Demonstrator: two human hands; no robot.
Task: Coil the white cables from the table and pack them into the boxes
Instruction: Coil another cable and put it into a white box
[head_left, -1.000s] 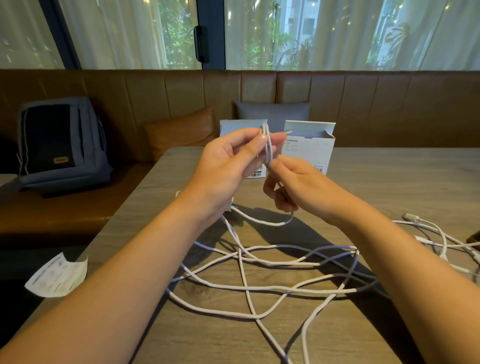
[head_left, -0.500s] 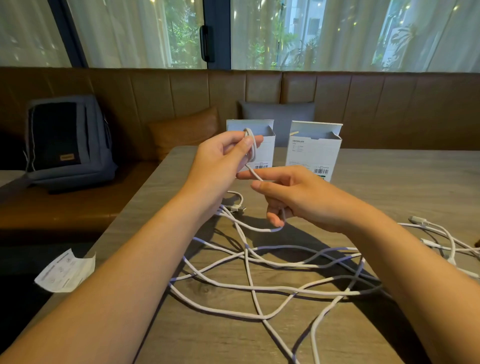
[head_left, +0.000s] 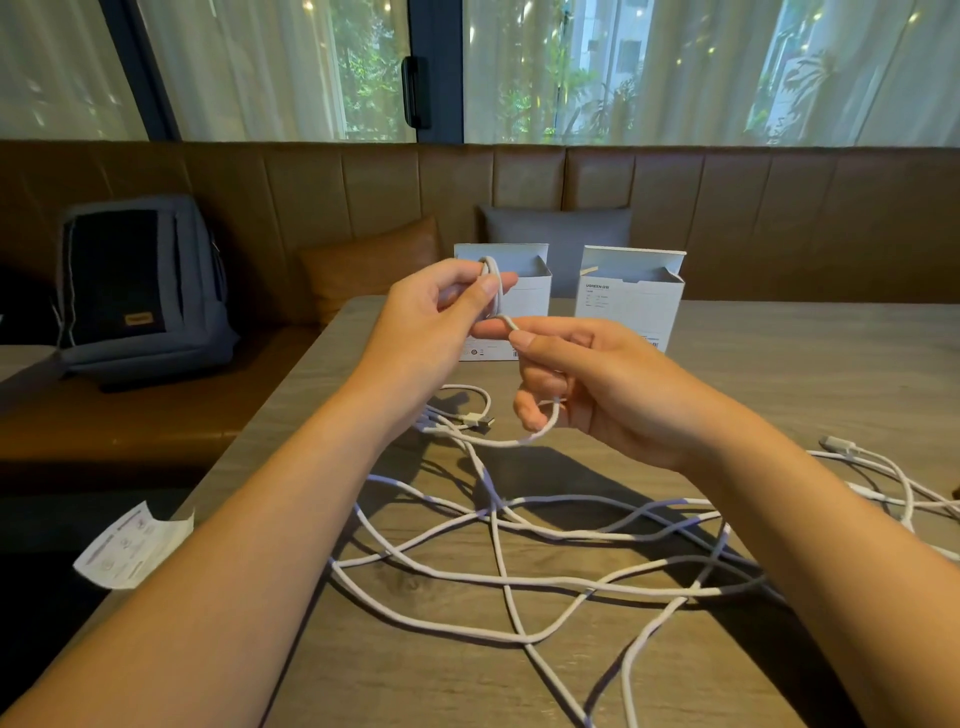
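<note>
Since it's light, floppy and a bit springy, looks like the white cable (head_left: 498, 587) wants pinching right at the coil or the loops pop open: left hand (head_left: 436, 322) thumb-clamped on a small, roughly upright coil (head_left: 492, 291) held above the table (head_left: 779, 364), in front of the left box (head_left: 524, 291). Right hand (head_left: 587, 379) pinching the next bit, feeding it leftward, slack hooked under a curled finger; no real long axis in the rest, just sprawling across the tabletop, right box (head_left: 631, 296) standing open-topped behind.

The left hand (head_left: 441, 317) covers part of the left box (head_left: 524, 280). Box label print is illegible. White cables (head_left: 519, 571) exit the lower and right frame edges.
</note>
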